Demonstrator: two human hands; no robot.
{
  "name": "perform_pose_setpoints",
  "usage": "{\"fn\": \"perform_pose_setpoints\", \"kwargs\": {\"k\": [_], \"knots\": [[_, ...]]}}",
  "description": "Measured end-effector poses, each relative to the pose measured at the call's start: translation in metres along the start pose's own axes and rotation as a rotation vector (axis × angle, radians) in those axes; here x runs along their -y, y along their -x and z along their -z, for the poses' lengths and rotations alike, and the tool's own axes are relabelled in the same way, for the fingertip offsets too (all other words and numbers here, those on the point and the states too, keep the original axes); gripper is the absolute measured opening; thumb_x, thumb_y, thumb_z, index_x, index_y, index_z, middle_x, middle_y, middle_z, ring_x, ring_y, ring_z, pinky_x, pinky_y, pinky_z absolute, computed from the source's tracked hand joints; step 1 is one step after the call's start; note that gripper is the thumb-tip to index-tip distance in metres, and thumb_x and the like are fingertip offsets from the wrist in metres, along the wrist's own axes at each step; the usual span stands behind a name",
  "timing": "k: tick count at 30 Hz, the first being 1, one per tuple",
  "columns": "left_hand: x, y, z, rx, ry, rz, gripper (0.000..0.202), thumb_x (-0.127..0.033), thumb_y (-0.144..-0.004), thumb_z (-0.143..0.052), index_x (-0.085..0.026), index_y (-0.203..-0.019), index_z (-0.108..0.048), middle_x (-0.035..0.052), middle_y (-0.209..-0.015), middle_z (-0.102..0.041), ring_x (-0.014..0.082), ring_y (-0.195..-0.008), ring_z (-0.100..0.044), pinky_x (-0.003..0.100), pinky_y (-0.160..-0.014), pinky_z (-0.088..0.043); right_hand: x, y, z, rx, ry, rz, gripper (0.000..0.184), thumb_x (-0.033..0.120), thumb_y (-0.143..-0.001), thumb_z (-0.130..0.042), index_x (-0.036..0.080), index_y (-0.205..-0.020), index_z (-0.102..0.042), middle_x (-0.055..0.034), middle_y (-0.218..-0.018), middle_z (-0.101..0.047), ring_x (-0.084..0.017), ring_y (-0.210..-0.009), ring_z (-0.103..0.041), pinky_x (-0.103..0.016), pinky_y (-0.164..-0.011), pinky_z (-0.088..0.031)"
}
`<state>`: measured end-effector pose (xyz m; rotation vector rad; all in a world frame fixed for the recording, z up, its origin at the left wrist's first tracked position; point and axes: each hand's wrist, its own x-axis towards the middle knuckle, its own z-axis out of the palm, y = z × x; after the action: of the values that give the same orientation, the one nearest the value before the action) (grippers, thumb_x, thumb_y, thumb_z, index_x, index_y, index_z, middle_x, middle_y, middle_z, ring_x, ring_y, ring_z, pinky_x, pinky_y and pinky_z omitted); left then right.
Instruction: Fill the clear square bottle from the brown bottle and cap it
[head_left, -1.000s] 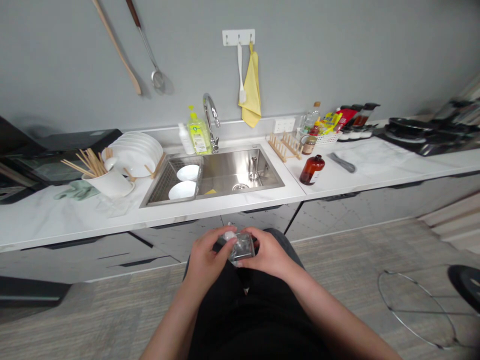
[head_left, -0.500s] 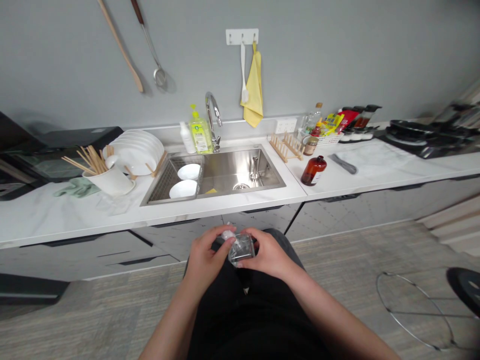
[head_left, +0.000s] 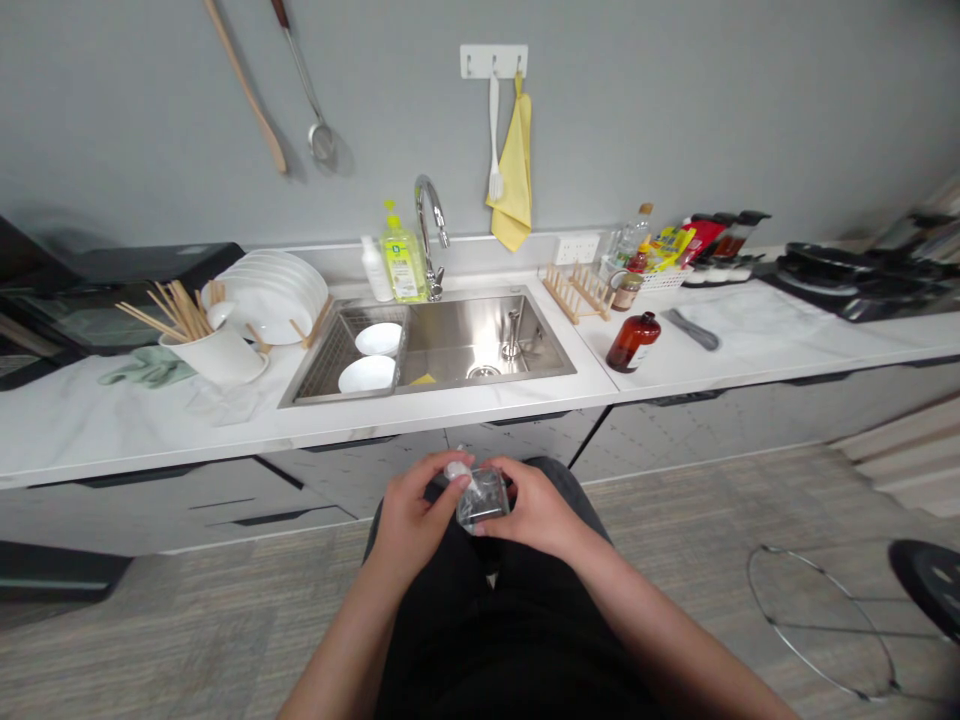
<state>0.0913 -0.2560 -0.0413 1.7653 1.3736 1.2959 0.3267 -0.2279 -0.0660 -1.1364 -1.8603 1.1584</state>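
Observation:
Low over my lap, in front of the counter, my right hand (head_left: 536, 508) grips a small clear container (head_left: 486, 494) between thumb and fingers. The container is see-through and looks tilted; I cannot tell if it is glass or plastic. At its left end my left hand (head_left: 415, 508) pinches a small white piece (head_left: 456, 469), perhaps a cap or pump head. Whether that piece is joined to the container cannot be made out. Beyond my hands, an amber bottle (head_left: 634, 342) without a visible cap stands on the counter right of the sink.
The steel sink (head_left: 465, 345) has a rack with two white bowls (head_left: 367, 375). Left of it stand white plates (head_left: 277, 290) and a chopstick holder (head_left: 217, 358). A wooden rack (head_left: 576, 294), a grey cloth strip (head_left: 691, 329) and a seasoning basket (head_left: 660, 278) lie right. A stool (head_left: 825, 620) stands lower right.
The camera view has shifted slightly, so the counter things sit a little differently in the picture. Both hands keep the same hold on the container and the white piece.

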Motion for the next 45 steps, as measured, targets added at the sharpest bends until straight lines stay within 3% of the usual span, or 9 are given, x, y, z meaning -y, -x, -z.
{"fn": "perform_pose_setpoints", "kwargs": {"k": [7,14,23,28,45], "knots": [[0.011,0.0,-0.001,-0.043,0.005,0.012,0.024,-0.038,-0.105,-0.082,-0.026,-0.125,-0.086,0.0065,-0.119,-0.092,0.0278,-0.114,-0.088,0.042,-0.106,-0.07,-0.002,-0.001,-0.004,0.021,0.026,0.0,0.066,0.025,-0.068,-0.108,0.026,-0.127,-0.079,-0.0028,-0.117,-0.087,-0.026,-0.1,-0.08,-0.034,-0.086,-0.059],[0.029,-0.002,-0.005,-0.058,0.05,0.071,0.025,-0.041,-0.105,-0.082,-0.025,-0.124,-0.086,0.0066,-0.116,-0.092,0.0269,-0.11,-0.088,0.041,-0.103,-0.069,-0.008,-0.004,-0.011,0.082,0.008,0.0,0.061,0.021,-0.067,-0.108,0.026,-0.121,-0.081,0.0012,-0.108,-0.085,-0.023,-0.093,-0.078,-0.032,-0.082,-0.057],[0.04,-0.009,-0.003,-0.073,0.122,0.126,0.028,-0.044,-0.105,-0.082,-0.024,-0.125,-0.086,0.0094,-0.117,-0.092,0.0284,-0.112,-0.087,0.043,-0.106,-0.069,-0.013,-0.017,-0.015,0.061,-0.004,-0.003,0.066,0.022,-0.067,-0.109,0.027,-0.126,-0.08,-0.0015,-0.119,-0.087,-0.027,-0.1,-0.081,-0.036,-0.09,-0.061],[0.04,-0.012,-0.001,-0.043,0.086,0.096,0.025,-0.043,-0.106,-0.081,-0.026,-0.123,-0.087,0.0095,-0.121,-0.091,0.0293,-0.115,-0.086,0.046,-0.11,-0.068,-0.016,-0.02,-0.016,0.055,-0.005,0.004,0.064,0.022,-0.068,-0.108,0.027,-0.125,-0.08,-0.0015,-0.117,-0.087,-0.026,-0.099,-0.081,-0.035,-0.088,-0.061],[0.037,-0.025,-0.018,-0.027,0.092,0.151,0.03,-0.039,-0.098,-0.088,-0.023,-0.123,-0.084,0.0101,-0.116,-0.092,0.0291,-0.108,-0.089,0.044,-0.1,-0.072,-0.029,-0.024,-0.002,0.016,-0.01,-0.006,0.065,0.027,-0.069,-0.108,0.027,-0.127,-0.079,-0.0032,-0.119,-0.087,-0.028,-0.1,-0.082,-0.038,-0.088,-0.061]]}}
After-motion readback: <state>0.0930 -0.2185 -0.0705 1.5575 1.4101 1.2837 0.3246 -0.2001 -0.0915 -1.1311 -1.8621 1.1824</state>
